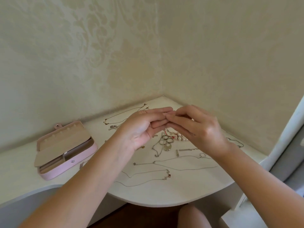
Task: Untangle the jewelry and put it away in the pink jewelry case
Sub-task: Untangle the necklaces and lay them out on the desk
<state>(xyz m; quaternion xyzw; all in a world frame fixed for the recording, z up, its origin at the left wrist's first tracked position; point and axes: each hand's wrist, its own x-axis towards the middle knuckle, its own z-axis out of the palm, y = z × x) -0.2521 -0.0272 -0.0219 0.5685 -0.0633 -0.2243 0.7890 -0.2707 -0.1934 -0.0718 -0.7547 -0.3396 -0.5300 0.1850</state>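
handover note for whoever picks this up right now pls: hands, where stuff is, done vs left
Left hand and right hand: raised over the table, fingertips together; what the grip holds is too small to tell.
Pink jewelry case: open, at table left; no jewelry visible inside.
On the white table: thin chains, a tangle of rings, a pearl strand.
Done: several chains laid out separately.
Left: untangle the centre cluster, put everything into the case.
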